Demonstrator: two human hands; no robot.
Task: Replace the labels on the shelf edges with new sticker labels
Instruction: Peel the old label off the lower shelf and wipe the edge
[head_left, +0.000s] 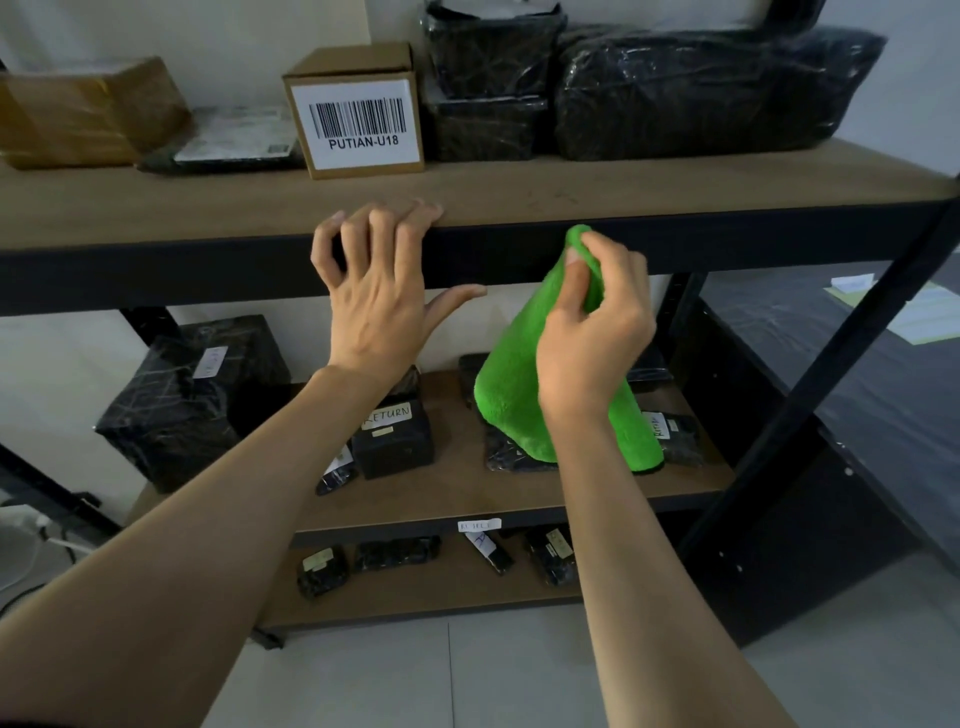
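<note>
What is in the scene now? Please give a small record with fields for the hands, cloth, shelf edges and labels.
left hand: bent fingertips rest on the top shelf at its front, thumb spread
right hand: pinches the cloth's top, in front of the top edge
cloth: green, hangs down from the pinch
top edge: dark, no label visible
middle edge: one white label, writing unreadable
box: on top shelf, barcode sticker PUTIAN-U18
</note>
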